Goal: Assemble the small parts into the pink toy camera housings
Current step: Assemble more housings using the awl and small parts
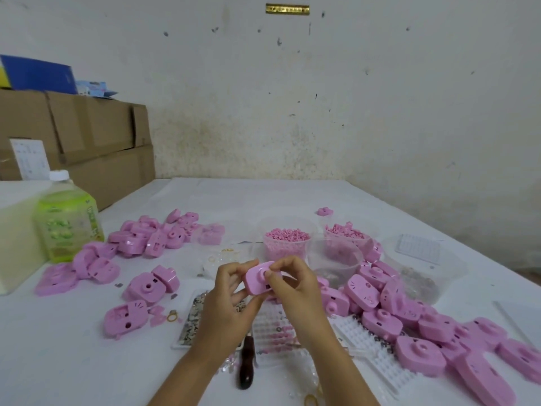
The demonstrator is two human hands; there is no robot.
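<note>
Both hands hold one pink toy camera housing (259, 279) above the table's middle. My left hand (231, 297) grips its left side and underside. My right hand (292, 285) pinches its right side, with the thumb pressed at the round lens hole on the front. A pile of pink housings (415, 315) lies to the right, another pile (146, 238) to the left. Two clear tubs of small pink parts (286, 238) (345, 232) stand just beyond my hands. White gridded trays (377, 350) with small parts lie under my forearms.
A green-labelled bottle (68, 224) stands at the left beside a pale box (14, 230). Cardboard boxes (87, 142) are stacked behind. A dark-handled tool (247, 361) lies between my forearms. Empty clear tubs (424, 271) sit at the right. Rubber bands (172, 317) lie on the cloth.
</note>
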